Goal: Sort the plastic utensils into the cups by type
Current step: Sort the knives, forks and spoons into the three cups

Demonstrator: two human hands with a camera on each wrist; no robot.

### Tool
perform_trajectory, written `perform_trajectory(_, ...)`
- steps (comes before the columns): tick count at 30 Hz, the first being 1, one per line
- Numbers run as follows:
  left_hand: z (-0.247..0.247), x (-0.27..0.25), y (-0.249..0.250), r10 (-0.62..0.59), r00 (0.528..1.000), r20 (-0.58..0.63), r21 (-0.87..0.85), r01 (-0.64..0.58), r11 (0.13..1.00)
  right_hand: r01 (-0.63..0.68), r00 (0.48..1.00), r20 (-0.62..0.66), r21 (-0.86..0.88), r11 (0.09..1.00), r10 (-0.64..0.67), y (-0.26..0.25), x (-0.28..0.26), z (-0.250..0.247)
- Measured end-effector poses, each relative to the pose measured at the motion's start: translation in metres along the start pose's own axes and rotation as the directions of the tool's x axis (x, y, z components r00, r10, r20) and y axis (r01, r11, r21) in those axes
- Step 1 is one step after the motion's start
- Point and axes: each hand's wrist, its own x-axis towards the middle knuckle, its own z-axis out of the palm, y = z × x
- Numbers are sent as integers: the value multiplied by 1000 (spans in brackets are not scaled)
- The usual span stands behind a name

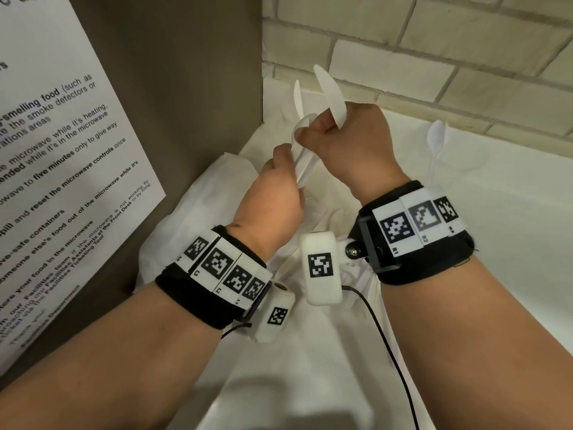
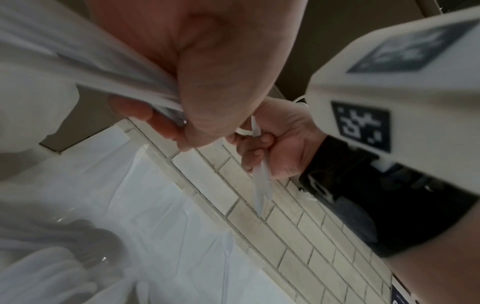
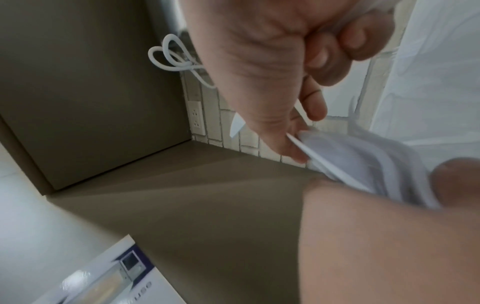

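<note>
Black wristbands [image 1: 198,293] with white tag blocks

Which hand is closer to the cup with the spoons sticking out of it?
Right. The right hand, gripping white knives, is just to the left of the cup of spoons. The left hand, holding a bunch of spoons, is farther left and nearer the person.

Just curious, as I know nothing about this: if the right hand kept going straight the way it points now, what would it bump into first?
Probably the pale brick wall. The right hand, gripping white plastic knives, points up and away toward it; depth is unclear.
</note>
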Motion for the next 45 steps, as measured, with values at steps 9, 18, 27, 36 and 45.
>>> perform_trajectory(9,1,-1,-2,-33,999,36,-45,34,998,-106,994,33,308,945,101,0,-2,-7)
perform_trajectory(18,-1,-1,-8,-75,991,108,-62,82,995,268,924,-380,561,783,-44,-15,-1,-22)
perform_trajectory(27,-8,3,0,-84,996,43,-210,92,973,149,952,239,189,971,-192,9,-14,-8)
perform_trajectory(36,-7,1,-7,-60,998,29,-197,65,978,170,976,106,186,968,-191,0,-8,-6)
perform_trajectory(45,-6,-1,-11,-63,996,60,-269,77,960,177,983,-127,408,896,-136,-11,-4,-9)
